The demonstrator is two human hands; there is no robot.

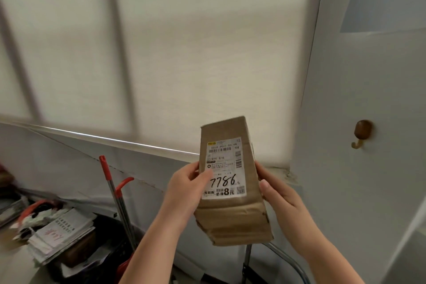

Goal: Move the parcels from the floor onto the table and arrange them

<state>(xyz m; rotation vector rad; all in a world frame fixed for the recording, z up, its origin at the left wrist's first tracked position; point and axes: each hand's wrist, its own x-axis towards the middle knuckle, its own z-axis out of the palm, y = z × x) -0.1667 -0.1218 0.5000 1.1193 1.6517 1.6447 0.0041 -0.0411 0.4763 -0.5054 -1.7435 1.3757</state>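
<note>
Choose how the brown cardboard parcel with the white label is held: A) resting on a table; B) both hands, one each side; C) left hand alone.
B: the left hand and the right hand grip opposite sides of the brown cardboard parcel.

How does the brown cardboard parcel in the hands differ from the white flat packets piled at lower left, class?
The brown cardboard parcel is a boxy block; the white flat packets are thin. The parcel is held up in the air between the left hand and right hand; the packets lie stacked, untouched. The parcel's label bears black handwriting, the top packet's red. Both carry printed text.
</note>
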